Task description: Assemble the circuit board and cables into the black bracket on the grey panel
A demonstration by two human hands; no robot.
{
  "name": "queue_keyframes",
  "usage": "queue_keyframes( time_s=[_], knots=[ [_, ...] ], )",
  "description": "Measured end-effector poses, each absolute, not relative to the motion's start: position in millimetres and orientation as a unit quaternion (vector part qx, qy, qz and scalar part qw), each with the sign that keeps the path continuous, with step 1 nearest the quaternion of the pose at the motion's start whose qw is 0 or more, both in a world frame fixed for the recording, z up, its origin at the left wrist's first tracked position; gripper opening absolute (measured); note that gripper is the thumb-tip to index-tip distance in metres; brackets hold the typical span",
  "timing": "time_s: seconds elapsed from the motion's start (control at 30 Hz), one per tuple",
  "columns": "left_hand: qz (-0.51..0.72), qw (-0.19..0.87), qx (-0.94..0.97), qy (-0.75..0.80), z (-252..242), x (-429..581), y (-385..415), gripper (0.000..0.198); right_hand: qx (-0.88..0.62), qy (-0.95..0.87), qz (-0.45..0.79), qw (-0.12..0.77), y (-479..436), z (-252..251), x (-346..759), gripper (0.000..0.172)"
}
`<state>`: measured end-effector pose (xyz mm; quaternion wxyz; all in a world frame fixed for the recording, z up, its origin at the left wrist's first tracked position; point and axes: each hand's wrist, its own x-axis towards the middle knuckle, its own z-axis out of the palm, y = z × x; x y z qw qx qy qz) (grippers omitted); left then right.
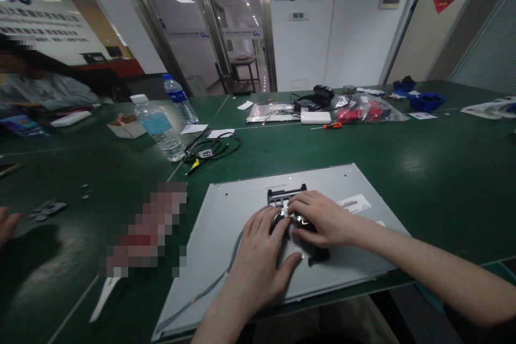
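A flat pale grey panel (205, 236) lies at the table's near edge. On its middle sits a black bracket (287, 192) with dark, shiny parts. My left hand (264, 252) rests over the bracket's left side, fingers bent on a shiny part and thumb apart. From the right, my right hand (318, 217) closes its fingers round another shiny black part (303, 222). The fingertips of both hands are close together. A grey-blue cable (213, 283) runs from beneath my left hand to the panel's lower left corner. A white label (355, 203) is on the panel's right side.
Left of the panel is a blurred-out flat object (149, 226). Beyond are two water bottles (159, 129), black cables (220, 148), an orange screwdriver (331, 126), a white box (315, 117) and plastic bags (366, 109). Another person's hand (7, 224) is at the far left.
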<state>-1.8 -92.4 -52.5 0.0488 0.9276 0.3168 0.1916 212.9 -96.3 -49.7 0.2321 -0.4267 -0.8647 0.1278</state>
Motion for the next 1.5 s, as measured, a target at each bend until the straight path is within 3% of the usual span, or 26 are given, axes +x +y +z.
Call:
queue_keyframes(
  time_s=[0.27, 0.63, 1.5],
  knots=[
    [0.193, 0.050, 0.929, 0.313, -50.4, 0.1, -90.9, 0.056, -0.428, -0.867, 0.122, 0.226, -94.6, -55.2, 213.1, 0.029],
    [0.227, 0.026, 0.926, 0.301, -56.2, -2.2, -88.0, 0.032, -0.421, -0.869, 0.126, 0.226, -94.0, -55.4, 213.8, 0.030],
    [0.198, 0.008, 0.931, 0.308, -59.7, -2.8, -87.1, 0.047, -0.432, -0.861, 0.118, 0.241, -94.6, -53.6, 213.5, 0.028]
  ],
)
